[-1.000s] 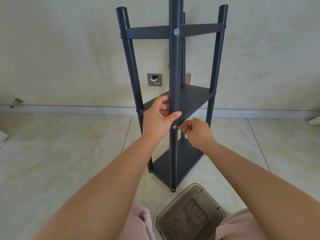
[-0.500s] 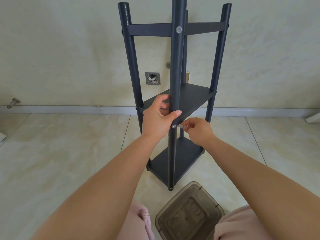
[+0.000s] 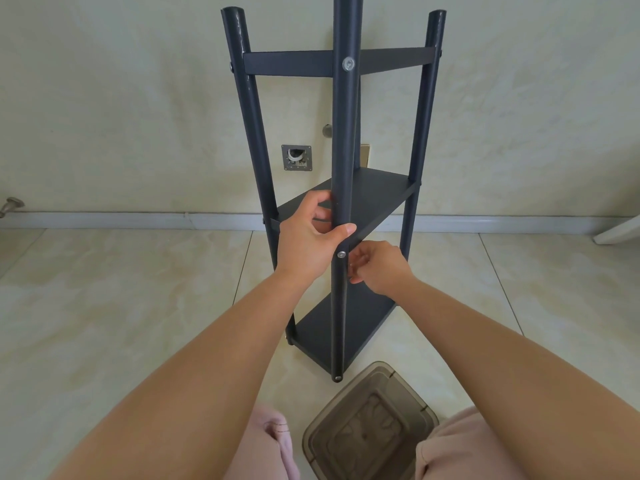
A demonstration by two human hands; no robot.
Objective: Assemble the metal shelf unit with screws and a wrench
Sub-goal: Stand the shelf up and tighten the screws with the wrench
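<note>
Two hands: left hand point(image 3: 309, 241) grips front post point(image 3: 343, 161); right hand point(image 3: 379, 268) (fingers curled) beside screw point(image 3: 341, 254), contents unclear.

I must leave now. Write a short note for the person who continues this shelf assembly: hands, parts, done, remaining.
Left hand grips the front post just above the middle screw.
Right hand is curled beside that screw, behind the post; a wrench there cannot be confirmed.
The shelf unit stands on the floor; the brown box is by the knees.
Done: top screw is in.
Left: tighten the middle screw, check the others.
</note>
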